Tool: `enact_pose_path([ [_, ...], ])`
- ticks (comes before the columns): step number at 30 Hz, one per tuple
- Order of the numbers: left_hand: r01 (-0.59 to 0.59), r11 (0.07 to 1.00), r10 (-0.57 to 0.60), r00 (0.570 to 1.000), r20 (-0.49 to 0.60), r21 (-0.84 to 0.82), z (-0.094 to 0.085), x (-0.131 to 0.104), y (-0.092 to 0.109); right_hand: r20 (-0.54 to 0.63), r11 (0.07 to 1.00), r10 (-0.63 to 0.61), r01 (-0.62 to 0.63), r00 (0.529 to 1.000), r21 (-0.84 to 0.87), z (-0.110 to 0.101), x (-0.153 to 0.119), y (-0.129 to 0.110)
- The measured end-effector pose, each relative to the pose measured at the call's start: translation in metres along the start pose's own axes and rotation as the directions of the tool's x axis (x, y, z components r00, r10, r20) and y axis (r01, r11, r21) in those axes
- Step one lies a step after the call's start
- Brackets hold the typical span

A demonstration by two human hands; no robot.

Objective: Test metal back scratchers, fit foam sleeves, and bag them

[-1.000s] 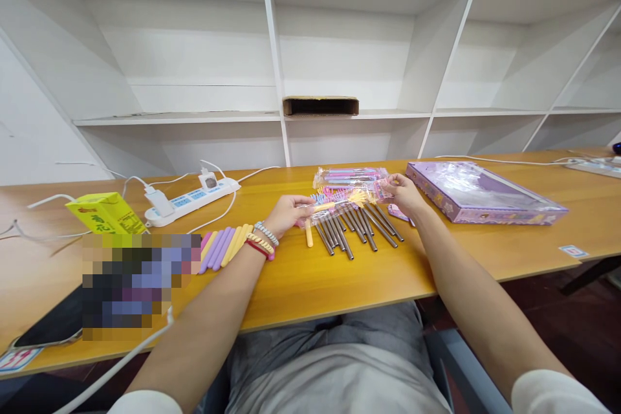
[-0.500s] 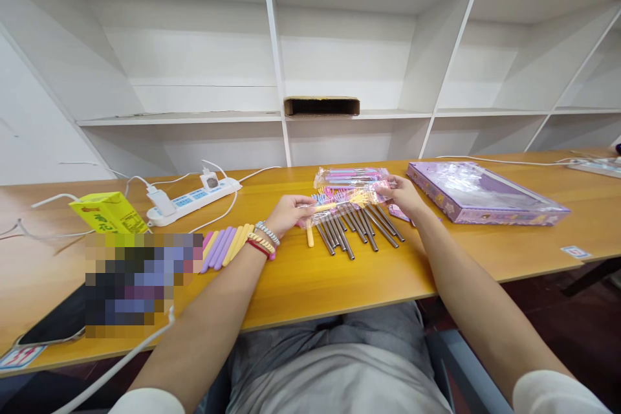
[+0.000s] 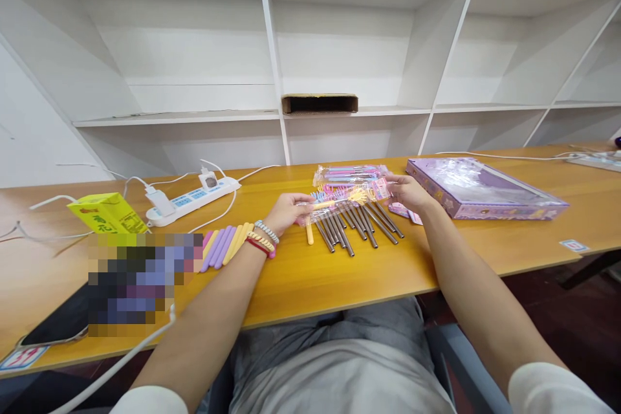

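My left hand (image 3: 292, 208) pinches the left end of a clear plastic sleeve, by the yellow handle of the packed back scratcher (image 3: 358, 195). My right hand (image 3: 406, 191) grips the sleeve's other end, near its pink label and the yellow claw-like head. Beneath the sleeve lie several metal rods (image 3: 371, 236) fanned toward me, with pink and blue coiled or clawed ends partly hidden. One loose yellow handle (image 3: 309, 233) points toward me below my left fingers. Behind the sleeve is another clear packet (image 3: 352, 174) holding pink and blue sticks.
Purple and yellow handles (image 3: 224, 247) lie in a row beside my left wrist. A flat purple box (image 3: 509, 213) with a clear window lies right. Left are a power strip (image 3: 194, 199), a yellow carton (image 3: 109, 213) and a phone (image 3: 55, 317). White shelves (image 3: 339, 52) rise behind the table.
My right hand has shifted slightly right, and the pink label at the sleeve's right end shows more plainly. Both hands keep hold of the sleeve. The view has tilted slightly.
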State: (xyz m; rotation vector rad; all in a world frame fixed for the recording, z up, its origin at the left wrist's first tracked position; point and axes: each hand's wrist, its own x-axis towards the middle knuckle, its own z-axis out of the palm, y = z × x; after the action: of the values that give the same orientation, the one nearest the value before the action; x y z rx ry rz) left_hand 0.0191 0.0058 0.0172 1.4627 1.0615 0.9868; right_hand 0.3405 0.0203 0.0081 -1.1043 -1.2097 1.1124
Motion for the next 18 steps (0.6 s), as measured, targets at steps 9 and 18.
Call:
enact_pose_path([
  [9,0.004,1.000,-0.003,1.000,-0.014,0.025,-0.0011,0.0000,-0.0001,0.027,0.998,0.056,-0.056,0.998,-0.023,-0.0026,-0.0019,0.0011],
  [18,0.006,0.999,-0.005,1.000,-0.022,0.051,-0.0007,-0.0007,0.0012,-0.042,0.997,0.036,-0.039,0.998,-0.060,0.0004,-0.0022,0.0004],
])
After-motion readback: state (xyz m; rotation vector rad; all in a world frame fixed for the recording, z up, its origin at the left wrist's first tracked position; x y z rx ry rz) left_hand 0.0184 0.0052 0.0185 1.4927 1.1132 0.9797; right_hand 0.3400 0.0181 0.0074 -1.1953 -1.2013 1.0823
